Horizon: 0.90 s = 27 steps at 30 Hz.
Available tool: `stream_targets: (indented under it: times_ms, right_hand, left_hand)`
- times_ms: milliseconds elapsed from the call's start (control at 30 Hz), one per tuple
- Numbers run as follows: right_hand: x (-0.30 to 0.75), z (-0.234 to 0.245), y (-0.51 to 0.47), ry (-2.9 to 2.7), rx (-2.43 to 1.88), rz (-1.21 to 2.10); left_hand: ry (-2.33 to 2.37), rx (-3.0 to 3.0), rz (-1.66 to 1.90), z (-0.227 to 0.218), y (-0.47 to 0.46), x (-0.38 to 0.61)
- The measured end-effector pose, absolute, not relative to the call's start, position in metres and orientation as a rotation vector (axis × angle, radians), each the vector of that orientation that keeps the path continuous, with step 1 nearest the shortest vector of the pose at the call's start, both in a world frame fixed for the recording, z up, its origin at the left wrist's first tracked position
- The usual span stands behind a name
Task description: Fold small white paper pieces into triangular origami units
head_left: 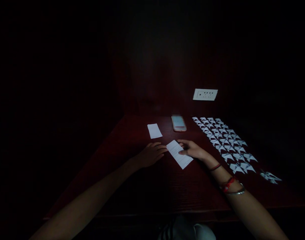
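Observation:
A white paper strip lies slanted on the dark red table. My right hand rests on the strip's right edge, fingers pressed down on it. My left hand lies on the table just left of the strip, fingers curled loosely, fingertips near the strip's upper corner. Whether the left fingers touch the paper is unclear in the dim light.
A second small white paper lies farther back. A phone sits behind the strip. Several folded white paper pieces lie in rows on the right, more near the right edge. A white wall socket is behind.

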State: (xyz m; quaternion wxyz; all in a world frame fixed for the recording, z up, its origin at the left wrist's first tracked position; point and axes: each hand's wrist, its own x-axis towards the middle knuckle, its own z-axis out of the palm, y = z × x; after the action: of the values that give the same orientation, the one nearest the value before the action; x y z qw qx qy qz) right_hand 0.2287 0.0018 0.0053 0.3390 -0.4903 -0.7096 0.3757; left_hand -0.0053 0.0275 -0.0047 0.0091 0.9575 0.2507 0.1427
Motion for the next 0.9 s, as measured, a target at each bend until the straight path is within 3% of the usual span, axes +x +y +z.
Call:
stream_targets:
  times_ms: [200,433,900]
  right_hand:
    - [0.225,-0.002,0.018,-1.808,-1.385,0.789]
    - [0.221,0.013,0.003,-2.267,-1.122,0.336]
    - [0.228,0.01,0.002,-2.514,-0.989,0.203]
  left_hand:
    - [0.748,2.987,0.428,-0.003,0.029,-0.005]
    - [0.773,2.991,0.47,-0.009,0.03,-0.004]
    - [0.794,2.948,0.518,-0.015,0.033,-0.002]
